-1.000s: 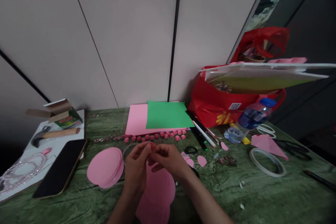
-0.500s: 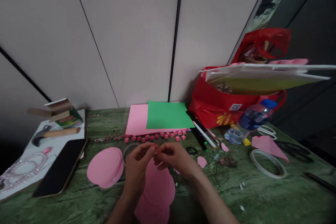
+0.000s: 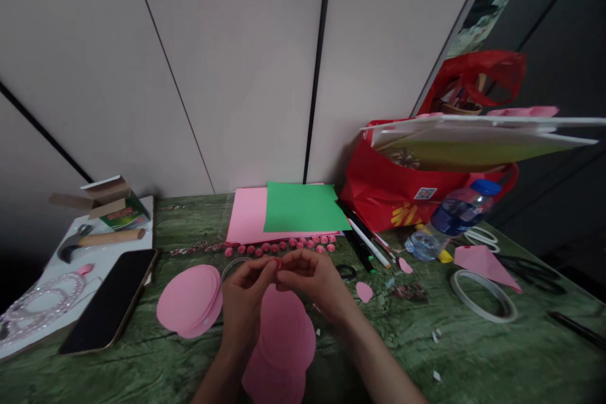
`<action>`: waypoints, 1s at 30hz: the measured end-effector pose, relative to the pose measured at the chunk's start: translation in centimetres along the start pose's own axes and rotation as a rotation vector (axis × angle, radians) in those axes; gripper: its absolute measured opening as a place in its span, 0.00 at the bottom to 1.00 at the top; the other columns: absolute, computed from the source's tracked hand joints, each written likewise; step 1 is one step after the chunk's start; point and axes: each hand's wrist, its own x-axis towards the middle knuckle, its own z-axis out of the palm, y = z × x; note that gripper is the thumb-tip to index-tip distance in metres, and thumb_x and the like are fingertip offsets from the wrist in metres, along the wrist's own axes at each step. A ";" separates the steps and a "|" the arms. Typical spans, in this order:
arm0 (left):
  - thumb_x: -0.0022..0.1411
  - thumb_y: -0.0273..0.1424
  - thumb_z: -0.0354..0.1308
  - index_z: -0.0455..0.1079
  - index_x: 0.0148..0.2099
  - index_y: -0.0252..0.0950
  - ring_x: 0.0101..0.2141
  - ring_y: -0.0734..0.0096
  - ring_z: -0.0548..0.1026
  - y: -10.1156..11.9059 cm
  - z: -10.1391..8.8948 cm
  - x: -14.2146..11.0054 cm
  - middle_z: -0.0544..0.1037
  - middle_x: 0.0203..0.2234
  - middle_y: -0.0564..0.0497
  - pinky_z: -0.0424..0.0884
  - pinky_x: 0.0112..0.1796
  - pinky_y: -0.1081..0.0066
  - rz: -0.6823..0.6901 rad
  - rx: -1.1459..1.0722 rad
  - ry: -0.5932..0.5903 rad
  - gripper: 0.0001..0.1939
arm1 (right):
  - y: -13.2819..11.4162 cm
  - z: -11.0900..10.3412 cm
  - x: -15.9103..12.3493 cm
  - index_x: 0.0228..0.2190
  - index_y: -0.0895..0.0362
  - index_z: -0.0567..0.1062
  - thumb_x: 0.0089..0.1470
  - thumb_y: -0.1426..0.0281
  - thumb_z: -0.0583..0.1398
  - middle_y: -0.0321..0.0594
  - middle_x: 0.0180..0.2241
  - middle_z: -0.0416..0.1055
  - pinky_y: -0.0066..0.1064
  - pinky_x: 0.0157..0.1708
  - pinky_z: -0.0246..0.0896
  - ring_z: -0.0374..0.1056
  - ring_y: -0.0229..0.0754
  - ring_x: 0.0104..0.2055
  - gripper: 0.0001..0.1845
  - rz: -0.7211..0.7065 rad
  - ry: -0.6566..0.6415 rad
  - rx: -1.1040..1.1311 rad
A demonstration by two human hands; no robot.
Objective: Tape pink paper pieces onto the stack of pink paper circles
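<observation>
My left hand (image 3: 247, 290) and my right hand (image 3: 312, 281) meet in the middle of the head view. Both pinch a small pink paper roll (image 3: 278, 262) between thumb and fingers; most of it is hidden by the fingertips. Below them lie overlapping pink paper pieces with rounded edges (image 3: 285, 341). Left of my left hand is a stack of pink paper circles (image 3: 188, 298). Just beyond the hands runs a row of small pink paper rolls (image 3: 266, 247). A clear tape roll (image 3: 228, 270) is partly covered by my left hand.
Green paper (image 3: 303, 208) overlaps pink sheets (image 3: 249, 214) at the wall. Pens (image 3: 369, 243), a water bottle (image 3: 449, 221), a red bag (image 3: 379, 183), a tape roll (image 3: 509, 310) and scissors (image 3: 530, 273) lie right. A phone (image 3: 111, 303) and a hammer (image 3: 111, 237) lie left.
The fingers of my right hand have closed in nearer to my left fingertips around the pink paper roll, which shows less now. Things on the table have stayed put.
</observation>
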 end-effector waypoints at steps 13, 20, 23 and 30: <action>0.43 0.30 0.65 0.75 0.29 0.33 0.28 0.69 0.75 -0.3 0.0 -0.1 0.79 0.25 0.50 0.72 0.32 0.72 0.005 -0.040 -0.011 0.08 | 0.3 0.0 0.1 0.23 0.60 0.74 0.35 0.67 0.68 0.36 0.21 0.73 0.30 0.28 0.69 0.70 0.37 0.24 0.12 -0.045 0.074 0.011; 0.45 0.31 0.64 0.74 0.29 0.34 0.27 0.69 0.75 -0.3 -0.2 0.0 0.79 0.24 0.50 0.72 0.31 0.72 0.048 0.028 -0.010 0.07 | 0.2 0.3 0.1 0.24 0.58 0.76 0.38 0.67 0.65 0.34 0.19 0.72 0.28 0.25 0.65 0.68 0.36 0.21 0.08 -0.118 0.087 -0.104; 0.45 0.30 0.64 0.75 0.30 0.35 0.28 0.69 0.76 -0.4 -0.2 0.0 0.79 0.25 0.50 0.72 0.31 0.72 0.064 0.035 -0.013 0.07 | 0.3 0.3 0.1 0.24 0.58 0.76 0.40 0.69 0.63 0.34 0.19 0.72 0.28 0.25 0.64 0.67 0.36 0.21 0.05 -0.140 0.100 -0.165; 0.44 0.31 0.64 0.76 0.30 0.36 0.29 0.68 0.76 -0.3 -0.2 0.1 0.80 0.27 0.50 0.72 0.32 0.73 0.028 0.044 -0.012 0.07 | 0.1 0.3 0.1 0.26 0.58 0.74 0.40 0.69 0.63 0.35 0.22 0.72 0.29 0.27 0.67 0.69 0.37 0.24 0.07 -0.170 0.178 -0.168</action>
